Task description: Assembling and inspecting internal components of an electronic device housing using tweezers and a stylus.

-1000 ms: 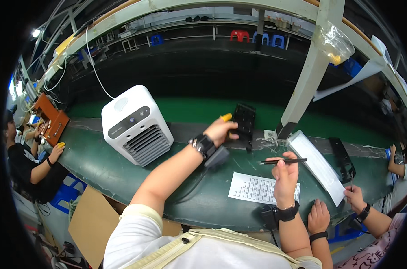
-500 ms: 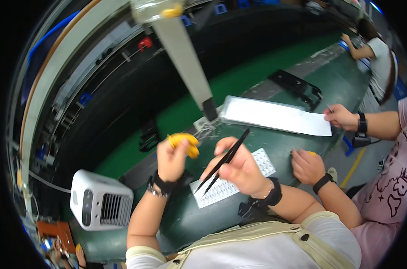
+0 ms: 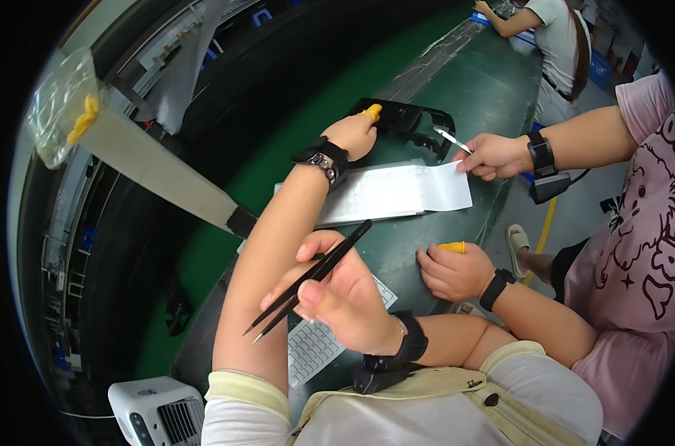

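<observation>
My left hand (image 3: 354, 134), with a yellow finger cot and a black wrist strap, is stretched far out and grips the left edge of a black plastic frame (image 3: 414, 120) on the green table (image 3: 493, 82). My right hand (image 3: 339, 299) is held close to my chest and pinches black tweezers (image 3: 313, 275), their tips pointing down-left over my left forearm. Below the right hand lies a white keyboard panel (image 3: 315, 348). A long white sheet panel (image 3: 393, 192) lies between both hands.
A co-worker in pink sits at my right: one hand (image 3: 493, 154) holds silver tweezers (image 3: 451, 139) at the white sheet's end, the other hand (image 3: 453, 272) rests on the table. A white boxy appliance (image 3: 153, 413) stands lower left. Another person works at the far end (image 3: 557, 30).
My left hand has gone from near the tweezers out to the black frame. The right hand with the tweezers has drawn nearer to my body. The view has swung right.
</observation>
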Demonstrator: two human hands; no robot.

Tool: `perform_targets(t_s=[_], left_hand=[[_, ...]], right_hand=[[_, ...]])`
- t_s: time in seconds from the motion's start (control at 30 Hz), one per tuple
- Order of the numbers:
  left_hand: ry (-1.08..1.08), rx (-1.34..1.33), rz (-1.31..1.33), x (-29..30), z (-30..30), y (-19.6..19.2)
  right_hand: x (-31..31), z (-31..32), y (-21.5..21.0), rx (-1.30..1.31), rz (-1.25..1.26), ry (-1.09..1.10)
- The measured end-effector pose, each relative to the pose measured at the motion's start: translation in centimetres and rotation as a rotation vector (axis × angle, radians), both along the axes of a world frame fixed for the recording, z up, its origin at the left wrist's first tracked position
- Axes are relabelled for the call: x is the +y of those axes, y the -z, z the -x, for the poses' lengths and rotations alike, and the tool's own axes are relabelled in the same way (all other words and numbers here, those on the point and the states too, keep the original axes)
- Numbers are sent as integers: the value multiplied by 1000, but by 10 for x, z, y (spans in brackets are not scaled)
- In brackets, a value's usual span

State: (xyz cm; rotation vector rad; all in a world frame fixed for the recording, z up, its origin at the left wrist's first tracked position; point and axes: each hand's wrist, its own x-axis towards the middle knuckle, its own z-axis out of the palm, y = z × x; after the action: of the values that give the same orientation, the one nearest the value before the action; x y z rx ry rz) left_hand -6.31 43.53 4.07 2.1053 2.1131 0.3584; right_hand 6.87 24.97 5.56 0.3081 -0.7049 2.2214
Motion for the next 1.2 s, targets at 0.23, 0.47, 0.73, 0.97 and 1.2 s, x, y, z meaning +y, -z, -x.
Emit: perform_targets(t_s=[0.23,0.47,0.73,0.97,1.2], left_hand=[[230,512,-108,45,-6,-2],[247,448,143,43,-10,-4],[-87,150,-363,-56,-8,-72],[-158,-17,-576,-198,-65,-99],[-210,79,-779,-326,-105,-74]], right_hand=[[2,8,7,-85,82,51],[1,-2,4,-41,89,97],[2,-5,-17,-56,-144,349],[-5,-72,-56,54,-481,1138],[-51,-114,-58,20,-340,609]])
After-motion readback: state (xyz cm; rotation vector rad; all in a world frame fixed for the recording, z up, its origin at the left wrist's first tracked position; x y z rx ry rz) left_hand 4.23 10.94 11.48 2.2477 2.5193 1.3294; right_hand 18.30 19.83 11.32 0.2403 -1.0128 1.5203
